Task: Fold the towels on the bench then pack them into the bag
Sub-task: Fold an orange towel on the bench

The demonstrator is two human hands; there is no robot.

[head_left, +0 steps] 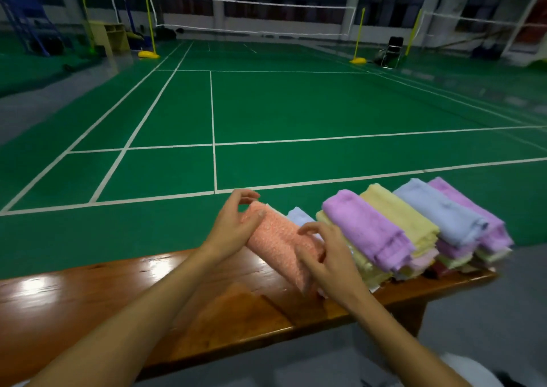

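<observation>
A folded orange towel (278, 241) is held just above the glossy wooden bench (88, 292). My left hand (233, 223) pinches its far end between thumb and fingers. My right hand (328, 259) grips its near end, fingers curled over the top. To the right, piles of folded towels lie on the bench: a purple towel (367, 229), a yellow towel (399, 212), a pale blue towel (438, 209) and another purple towel (470, 206) on top, with more under them. No bag is in view.
Beyond the bench lies a green badminton court (296, 105) with white lines and a net (251, 16) on yellow posts. A black chair (392, 52) stands far right. The left half of the bench carries nothing but light reflections.
</observation>
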